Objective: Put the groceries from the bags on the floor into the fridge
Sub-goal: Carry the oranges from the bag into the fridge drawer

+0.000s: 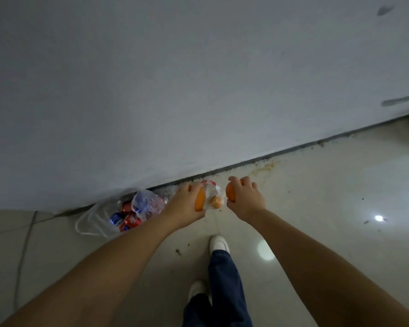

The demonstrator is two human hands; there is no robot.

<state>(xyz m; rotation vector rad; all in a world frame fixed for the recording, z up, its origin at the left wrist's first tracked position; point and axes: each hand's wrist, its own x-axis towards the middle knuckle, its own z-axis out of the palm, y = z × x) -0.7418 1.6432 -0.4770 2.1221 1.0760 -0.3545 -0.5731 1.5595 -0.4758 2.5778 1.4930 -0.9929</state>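
Observation:
My left hand (187, 204) grips an orange (200, 201) just above a clear plastic bag (213, 194) on the floor. That bag still holds another orange (216, 202). My right hand (244, 197) grips a second orange (230, 192), right of the bag. Further left, a second clear bag (97, 220) lies against the wall with red and blue drink cans (125, 217) inside. No fridge is in view.
A grey wall (151, 90) fills the upper frame and meets the pale tiled floor (316, 197) along a dark, dirty joint. My legs in blue trousers and white shoes (219, 243) stand below the hands. Stains dot the floor by the wall.

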